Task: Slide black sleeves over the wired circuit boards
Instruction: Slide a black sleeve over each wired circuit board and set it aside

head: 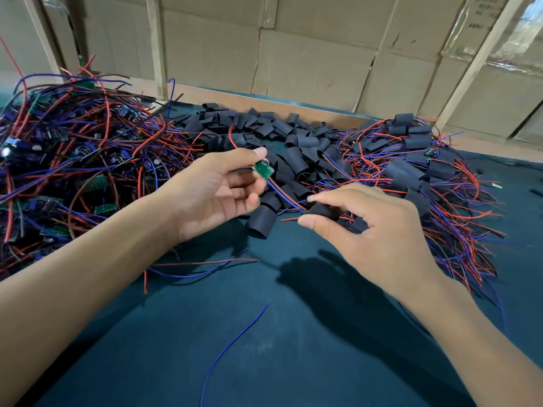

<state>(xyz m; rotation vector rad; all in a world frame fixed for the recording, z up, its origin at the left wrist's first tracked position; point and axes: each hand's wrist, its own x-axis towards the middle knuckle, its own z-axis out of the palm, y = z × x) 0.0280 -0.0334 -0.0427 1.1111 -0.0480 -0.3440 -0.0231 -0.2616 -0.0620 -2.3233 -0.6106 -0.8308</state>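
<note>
- Your left-hand fingers (252,155) pinch a small green wired circuit board (262,170); right-hand fingers (323,198) pinch a black tube sleeve (324,210) on its wires, short of the board.
- Sleeved pile (411,160) on the right, but the bare tangle (73,160) on the left looks bigger, so plenty left.

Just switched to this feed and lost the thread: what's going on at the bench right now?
A person is sleeving wired boards. The left hand pinches a small green circuit board, its wires running down to a black sleeve that the right hand grips. The sleeve is at the wire ends, not yet over the board. Unsleeved boards lie left, loose sleeves in the middle, sleeved ones right.
</note>
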